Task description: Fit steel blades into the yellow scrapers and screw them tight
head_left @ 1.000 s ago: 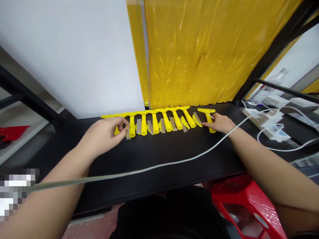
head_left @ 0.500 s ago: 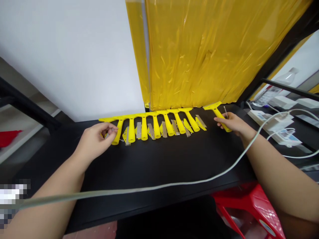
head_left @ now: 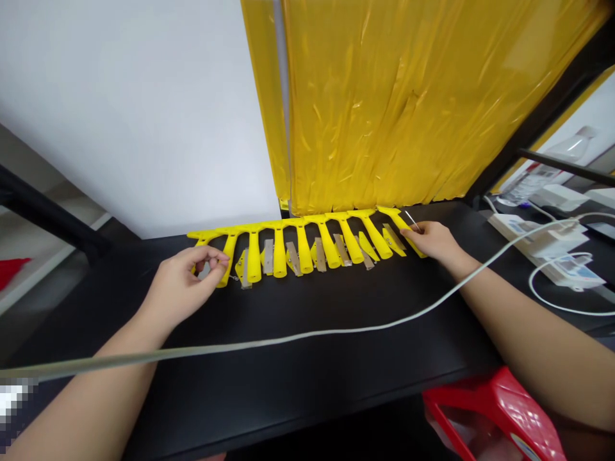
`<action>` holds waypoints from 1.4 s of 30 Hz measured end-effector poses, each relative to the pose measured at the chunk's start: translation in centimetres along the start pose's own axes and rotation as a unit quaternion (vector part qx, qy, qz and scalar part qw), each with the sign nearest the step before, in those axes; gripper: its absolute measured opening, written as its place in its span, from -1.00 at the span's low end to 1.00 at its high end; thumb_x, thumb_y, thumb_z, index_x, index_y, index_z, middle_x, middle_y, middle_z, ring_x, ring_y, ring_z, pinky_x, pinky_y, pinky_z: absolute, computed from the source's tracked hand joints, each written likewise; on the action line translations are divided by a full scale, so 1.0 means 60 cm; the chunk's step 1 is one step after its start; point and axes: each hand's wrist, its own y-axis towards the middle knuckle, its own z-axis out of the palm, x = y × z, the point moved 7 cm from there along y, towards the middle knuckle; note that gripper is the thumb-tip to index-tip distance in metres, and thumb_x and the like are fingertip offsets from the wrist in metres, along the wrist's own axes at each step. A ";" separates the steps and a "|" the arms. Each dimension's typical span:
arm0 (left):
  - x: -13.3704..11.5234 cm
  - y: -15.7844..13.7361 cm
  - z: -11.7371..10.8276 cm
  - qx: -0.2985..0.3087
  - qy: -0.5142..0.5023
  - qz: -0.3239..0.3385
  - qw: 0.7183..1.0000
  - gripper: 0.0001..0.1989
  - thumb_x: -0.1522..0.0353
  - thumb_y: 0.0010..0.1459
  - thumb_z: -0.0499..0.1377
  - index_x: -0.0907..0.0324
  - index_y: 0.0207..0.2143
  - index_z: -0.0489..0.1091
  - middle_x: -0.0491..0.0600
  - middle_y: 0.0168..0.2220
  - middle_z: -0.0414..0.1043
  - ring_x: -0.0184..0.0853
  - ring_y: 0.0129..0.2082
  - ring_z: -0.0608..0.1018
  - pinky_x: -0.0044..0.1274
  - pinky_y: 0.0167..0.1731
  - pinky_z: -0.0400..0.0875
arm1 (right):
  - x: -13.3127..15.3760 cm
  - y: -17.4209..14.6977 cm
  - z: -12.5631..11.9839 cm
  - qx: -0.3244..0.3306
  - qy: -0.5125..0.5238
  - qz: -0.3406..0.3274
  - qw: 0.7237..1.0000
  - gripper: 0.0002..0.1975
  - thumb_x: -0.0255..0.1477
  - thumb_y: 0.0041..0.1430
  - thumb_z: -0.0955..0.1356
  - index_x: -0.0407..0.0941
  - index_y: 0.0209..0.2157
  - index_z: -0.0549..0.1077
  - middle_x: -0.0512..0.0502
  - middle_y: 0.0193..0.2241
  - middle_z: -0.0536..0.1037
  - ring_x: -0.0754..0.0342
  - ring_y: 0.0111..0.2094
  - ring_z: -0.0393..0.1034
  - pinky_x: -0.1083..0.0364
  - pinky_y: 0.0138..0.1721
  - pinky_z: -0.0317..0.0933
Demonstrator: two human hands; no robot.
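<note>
Yellow T-shaped scraper handles (head_left: 302, 248) stand side by side in a row on the black tabletop (head_left: 307, 358), their heads toward the back. Between their grips lie small yellow plates with grey metal strips (head_left: 268, 255). At the row's left end is my left hand (head_left: 177, 282), thumb and fingertips pinched beside a handle; whatever is in the pinch is hidden. My right hand (head_left: 435, 242) grips the rightmost scraper handle (head_left: 400, 224), whose head sits close to its neighbour. A thin metal rod (head_left: 412, 221) sticks up from the same fingers.
A white cable (head_left: 307, 334) crosses in front of both forearms. White power strips (head_left: 542, 246) and a clear bottle (head_left: 552, 166) are on the right. A red plastic object (head_left: 523, 410) is below the table's front edge. Yellow film (head_left: 375, 115) and a white panel (head_left: 139, 115) rise behind.
My right hand has moved left with the yellow scraper handle, bringing it up against the row's right end. The left hand stays pinched by the left end. The view has shifted slightly.
</note>
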 end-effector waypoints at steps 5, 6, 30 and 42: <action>0.001 -0.001 0.004 0.008 -0.010 -0.014 1.000 -0.69 0.17 0.18 0.21 0.20 -0.20 0.57 0.02 -0.23 0.63 -0.25 -0.26 0.61 -0.52 -0.32 0.42 | 0.008 0.005 0.004 -0.014 -0.034 -0.012 0.999 -0.68 -0.08 0.18 0.39 -0.04 -0.29 0.57 -0.21 -0.32 0.67 -0.24 -0.22 0.59 -0.01 -0.30 0.31; 0.001 -0.001 0.005 0.010 -0.013 -0.016 1.000 -0.69 0.16 0.18 0.22 0.20 -0.20 0.57 0.02 -0.23 0.63 -0.25 -0.26 0.61 -0.52 -0.32 0.42 | 0.010 0.007 0.005 -0.018 -0.035 -0.013 0.999 -0.68 -0.08 0.17 0.39 -0.04 -0.25 0.56 -0.21 -0.29 0.67 -0.24 -0.20 0.58 -0.02 -0.27 0.32; 0.023 0.007 0.010 -0.015 -0.055 -0.030 0.998 -0.72 0.21 0.13 0.25 0.19 -0.20 0.59 -0.04 -0.28 0.59 -0.31 -0.33 0.54 -0.52 -0.29 0.37 | -0.019 0.004 -0.013 -0.110 0.106 -0.002 0.988 -0.70 -0.25 0.14 0.38 -0.15 -0.24 0.65 -0.19 -0.34 0.68 -0.09 -0.30 0.55 0.02 -0.22 0.33; 0.026 0.016 -0.005 -0.045 -0.076 -0.010 0.996 -0.70 0.23 0.12 0.24 0.26 -0.19 0.57 -0.13 -0.43 0.45 -0.42 -0.46 0.36 -0.57 -0.38 0.25 | 0.128 -0.038 -0.069 -0.054 0.070 -0.186 0.978 -0.81 -0.39 0.25 0.36 -0.14 -0.27 0.63 -0.08 -0.46 0.67 -0.02 -0.37 0.53 0.08 -0.22 0.32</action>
